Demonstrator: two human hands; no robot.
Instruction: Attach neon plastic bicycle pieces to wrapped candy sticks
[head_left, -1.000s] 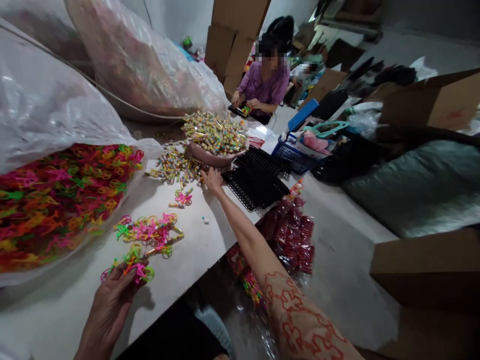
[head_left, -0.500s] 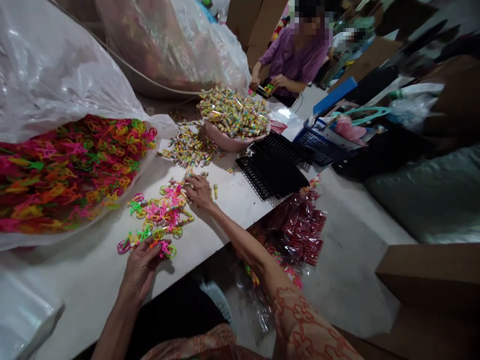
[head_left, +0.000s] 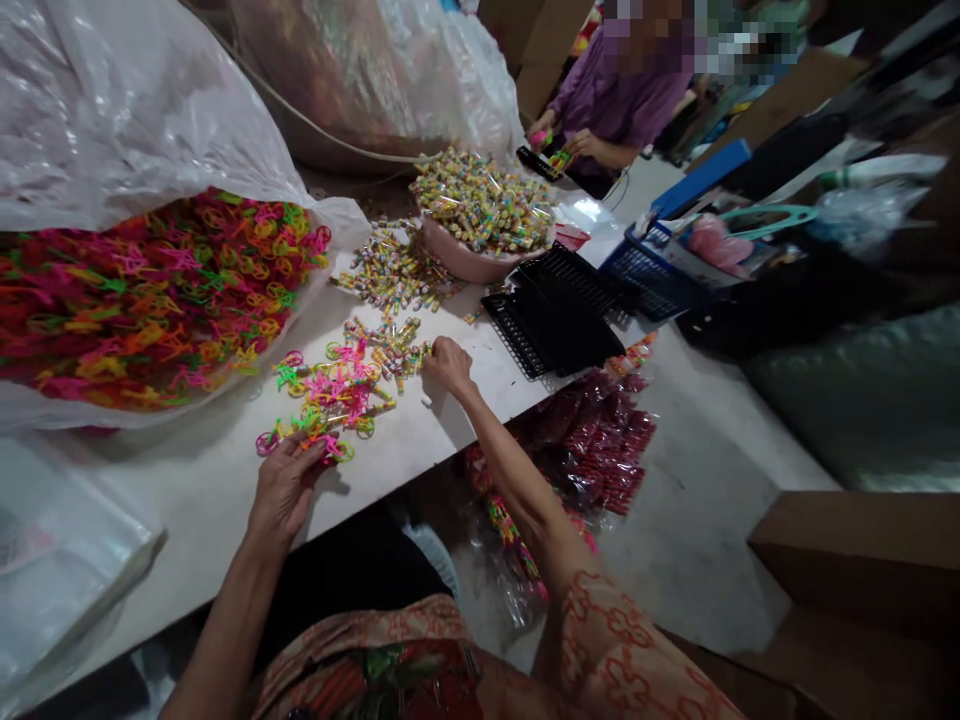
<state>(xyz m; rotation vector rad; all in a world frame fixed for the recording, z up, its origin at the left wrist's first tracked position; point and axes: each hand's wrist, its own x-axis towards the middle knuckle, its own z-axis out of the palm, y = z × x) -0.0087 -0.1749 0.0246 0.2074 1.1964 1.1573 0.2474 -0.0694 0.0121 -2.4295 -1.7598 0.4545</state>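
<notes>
My left hand (head_left: pixel 289 475) is at the near side of a loose pile of bright plastic toy bicycles (head_left: pixel 345 385), its fingers closed on a pink and green toy bicycle (head_left: pixel 330 450). Past the pile, my right hand (head_left: pixel 450 367) is curled in a fist on the white table. Its fingertips are mostly hidden, beside a small cluster of yellow patterned tubes (head_left: pixel 397 350); what it holds, if anything, I cannot make out. More of these tubes fill a pink basin (head_left: pixel 465 258) and lie heaped to its left.
A large clear bag (head_left: pixel 217 290) of toy bicycles lies open at left. Black plastic racks (head_left: pixel 555 330) and a blue basket (head_left: pixel 652 270) stand right of the basin. Red packed bags (head_left: pixel 592 440) lie below the table edge. A co-worker (head_left: pixel 615 100) sits across, holding pieces.
My right hand has moved right from the bicycle pile and closed into a fist. A cluster of tubes now shows left of it. My left hand stays at the toy bicycles; the view has shifted.
</notes>
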